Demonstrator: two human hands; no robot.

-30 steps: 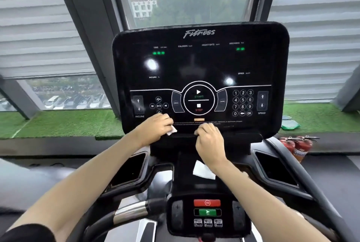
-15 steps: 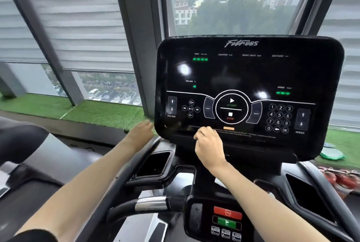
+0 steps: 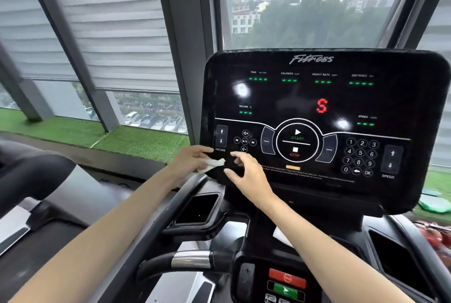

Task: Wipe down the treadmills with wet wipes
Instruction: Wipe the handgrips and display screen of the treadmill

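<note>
Far left of the left hand: a dark, rounded neighbouring machine (image 3: 36, 175) was blurred and cut off by the frame edge.
Beyond the left hand: grey slatted window blinds (image 3: 109, 34) hung above a strip of green artificial turf (image 3: 136, 142). Parked cars showed through the lower glass but were hard to make out.
Left hand (image 3: 192, 158): it pinched the crumpled white wet wipe (image 3: 212, 163) between thumb and fingers, which partly hid the wipe.
Wet wipe: it lay against the lower left corner of the glossy black treadmill console (image 3: 402, 97).
Right hand (image 3: 249, 173): it was just right of the wipe with its fingers spread and loosely bent, holding nothing. Contact with the panel could not be told.
Console beyond the right hand: green dashes and a red figure were lit, with glare spots. The fine print was illegible.
Under the right forearm: a pale patch (image 3: 280, 238) was mostly hidden.
Below the right hand: a red rectangular button (image 3: 287, 278) showed, with the panel under it cut off.
Far right of the right hand: red objects (image 3: 430, 233) were blurred.
</note>
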